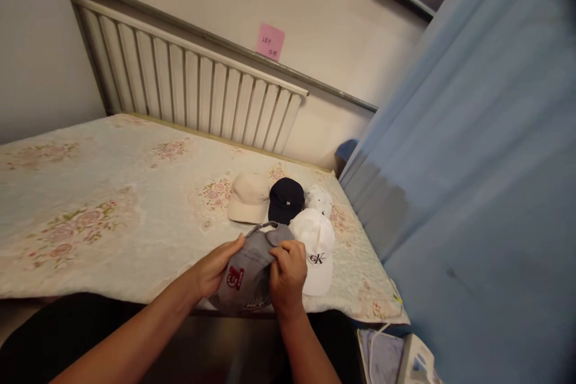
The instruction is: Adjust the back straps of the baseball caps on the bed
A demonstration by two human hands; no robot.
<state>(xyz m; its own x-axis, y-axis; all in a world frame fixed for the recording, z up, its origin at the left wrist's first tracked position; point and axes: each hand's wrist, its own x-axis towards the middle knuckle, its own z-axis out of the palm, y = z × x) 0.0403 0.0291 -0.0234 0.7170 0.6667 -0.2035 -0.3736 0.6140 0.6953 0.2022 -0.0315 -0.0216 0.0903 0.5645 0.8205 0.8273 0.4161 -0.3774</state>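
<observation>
A grey baseball cap point(252, 261) with red lettering is held between both hands at the front edge of the bed. My left hand point(220, 264) grips its left side, thumb on top. With bent fingers, my right hand point(288, 270) pinches the cap near its back opening and strap. Just right of that hand lies a white cap point(315, 237) with black "CK" letters. Behind the grey cap rest a beige cap point(249, 198), a black cap point(285, 199) and a white cap with small dark spots point(318, 199).
A floral quilted cover point(148, 192) spreads over the bed. Along the wall stands a white radiator point(193, 78). A blue curtain point(472, 180) hangs at the right. Below the bed's right corner sits a white box point(418, 360) beside a cable.
</observation>
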